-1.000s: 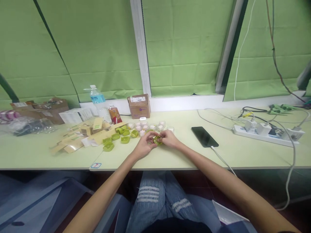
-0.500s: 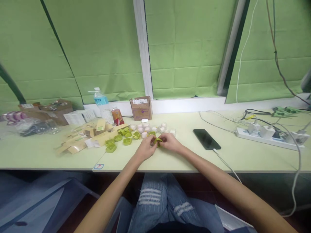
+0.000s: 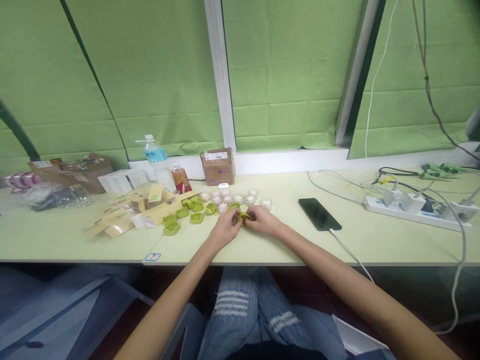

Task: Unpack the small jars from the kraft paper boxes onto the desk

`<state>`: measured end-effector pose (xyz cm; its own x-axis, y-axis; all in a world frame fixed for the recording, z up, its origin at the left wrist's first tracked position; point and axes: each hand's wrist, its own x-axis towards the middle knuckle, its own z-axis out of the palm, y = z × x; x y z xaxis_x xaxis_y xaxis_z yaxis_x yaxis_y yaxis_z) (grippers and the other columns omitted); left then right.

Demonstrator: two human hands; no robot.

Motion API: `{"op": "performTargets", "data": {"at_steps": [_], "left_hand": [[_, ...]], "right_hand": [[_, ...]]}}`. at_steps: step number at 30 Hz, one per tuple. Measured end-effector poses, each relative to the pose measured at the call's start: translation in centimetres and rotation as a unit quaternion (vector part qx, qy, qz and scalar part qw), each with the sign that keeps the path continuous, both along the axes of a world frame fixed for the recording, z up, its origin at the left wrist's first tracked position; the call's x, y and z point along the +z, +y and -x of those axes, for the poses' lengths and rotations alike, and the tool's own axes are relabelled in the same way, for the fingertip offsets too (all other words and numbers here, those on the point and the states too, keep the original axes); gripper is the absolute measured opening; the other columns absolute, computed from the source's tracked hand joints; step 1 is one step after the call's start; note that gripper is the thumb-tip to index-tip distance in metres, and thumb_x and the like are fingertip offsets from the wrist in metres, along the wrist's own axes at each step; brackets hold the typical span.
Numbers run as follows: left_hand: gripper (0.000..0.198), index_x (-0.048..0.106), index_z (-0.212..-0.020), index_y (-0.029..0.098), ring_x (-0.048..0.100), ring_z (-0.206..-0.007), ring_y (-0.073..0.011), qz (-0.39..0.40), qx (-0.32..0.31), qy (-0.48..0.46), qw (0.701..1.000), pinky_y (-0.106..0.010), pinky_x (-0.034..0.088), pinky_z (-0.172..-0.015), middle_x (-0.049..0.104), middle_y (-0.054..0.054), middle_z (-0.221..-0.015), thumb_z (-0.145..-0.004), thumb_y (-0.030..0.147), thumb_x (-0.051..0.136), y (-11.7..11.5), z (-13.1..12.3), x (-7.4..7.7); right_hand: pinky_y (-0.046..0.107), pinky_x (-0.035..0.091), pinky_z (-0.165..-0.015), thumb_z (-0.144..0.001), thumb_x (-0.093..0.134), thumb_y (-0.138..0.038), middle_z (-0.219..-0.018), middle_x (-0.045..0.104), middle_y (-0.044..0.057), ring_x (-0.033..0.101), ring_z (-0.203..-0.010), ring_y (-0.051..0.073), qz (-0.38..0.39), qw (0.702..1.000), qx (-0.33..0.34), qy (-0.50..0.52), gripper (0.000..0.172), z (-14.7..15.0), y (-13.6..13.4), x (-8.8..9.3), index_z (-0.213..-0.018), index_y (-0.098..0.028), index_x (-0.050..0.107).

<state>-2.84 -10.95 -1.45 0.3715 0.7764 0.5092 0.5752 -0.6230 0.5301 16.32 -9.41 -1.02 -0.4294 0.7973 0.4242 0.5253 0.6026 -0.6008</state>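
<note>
Between both sets of fingertips sits a small olive-green case (image 3: pixel 244 216), close above the table. My left hand (image 3: pixel 226 226) is closed on its left side, and my right hand (image 3: pixel 263 220) pinches its right side. The fingers hide much of the case, so its inner parts cannot be made out. Left of my hands lie several similar green cases (image 3: pixel 196 218), some of them touching. Just beyond my fingers stand several small clear round containers (image 3: pixel 250 199) with pale pink contents.
A heap of flattened tan packaging (image 3: pixel 123 215) lies at left, with a water bottle (image 3: pixel 154 155), an orange-labelled bottle (image 3: pixel 181 179) and a cardboard box (image 3: pixel 218 168) behind. A phone (image 3: pixel 319 214) on a cable and a power strip (image 3: pixel 412 212) lie at right.
The green case has turned slightly between my fingertips. My hands and the things on the table stay nearly where they were.
</note>
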Motion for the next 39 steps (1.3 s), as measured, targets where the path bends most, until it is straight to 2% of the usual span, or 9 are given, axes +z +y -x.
{"op": "performTargets", "data": {"at_steps": [4, 7, 22, 31, 39], "left_hand": [[0.007, 0.061, -0.091, 0.017, 0.052, -0.064, -0.0138, 0.004, 0.000, -0.008, 1.000, -0.027, 0.039, -0.062, 0.058, 0.002, -0.071, -0.086, 0.023, 0.061, -0.18, -0.09, 0.23], [0.007, 0.060, -0.089, 0.018, 0.050, -0.062, -0.0126, 0.009, 0.008, -0.015, 1.000, -0.025, 0.037, -0.060, 0.056, 0.003, -0.069, -0.084, 0.022, 0.063, -0.35, -0.26, 0.41], [0.002, 0.058, -0.087, 0.019, 0.050, -0.062, -0.0129, -0.016, 0.002, -0.004, 1.000, -0.025, 0.036, -0.060, 0.056, 0.003, -0.069, -0.085, 0.017, 0.059, -0.31, -0.07, 0.42], [0.010, 0.061, -0.097, 0.018, 0.054, -0.066, -0.0145, -0.001, -0.003, -0.008, 1.000, -0.027, 0.040, -0.063, 0.060, 0.001, -0.073, -0.089, 0.021, 0.056, -0.03, -0.22, 0.23], [0.006, 0.062, -0.091, 0.018, 0.051, -0.066, -0.0138, 0.003, -0.018, -0.005, 1.000, -0.027, 0.038, -0.062, 0.057, 0.002, -0.072, -0.087, 0.022, 0.060, -0.18, -0.34, 0.41]], "right_hand": [[0.024, 0.028, -0.056, -0.081, 0.062, -0.019, -0.060, 0.051, -0.006, 0.043, -0.057, 0.009, 0.028, 0.998, 0.053, 0.016, 0.015, -0.58, 0.14, 0.09, -0.068, -0.017, 0.056], [0.024, 0.027, -0.055, -0.082, 0.061, -0.021, -0.058, 0.049, -0.006, 0.042, -0.057, 0.009, 0.044, 0.996, 0.069, 0.032, 0.014, -0.79, 0.34, -0.03, -0.069, -0.016, 0.058], [0.027, 0.020, -0.055, -0.084, 0.059, -0.023, -0.051, 0.038, -0.007, 0.033, -0.055, 0.008, 0.011, 0.999, 0.047, 0.021, 0.031, -0.33, 0.21, 0.23, -0.056, -0.017, 0.046], [0.024, 0.021, -0.052, -0.088, 0.055, -0.031, -0.054, 0.038, -0.006, 0.033, -0.056, 0.009, 0.054, 0.995, 0.076, 0.045, 0.029, -0.70, 0.34, -0.14, -0.063, -0.017, 0.053], [0.023, 0.025, -0.052, -0.082, 0.056, -0.024, -0.057, 0.043, -0.005, 0.037, -0.057, 0.009, 0.074, 0.993, 0.065, 0.071, 0.020, -0.50, 0.22, -0.48, -0.064, -0.016, 0.058]]}}
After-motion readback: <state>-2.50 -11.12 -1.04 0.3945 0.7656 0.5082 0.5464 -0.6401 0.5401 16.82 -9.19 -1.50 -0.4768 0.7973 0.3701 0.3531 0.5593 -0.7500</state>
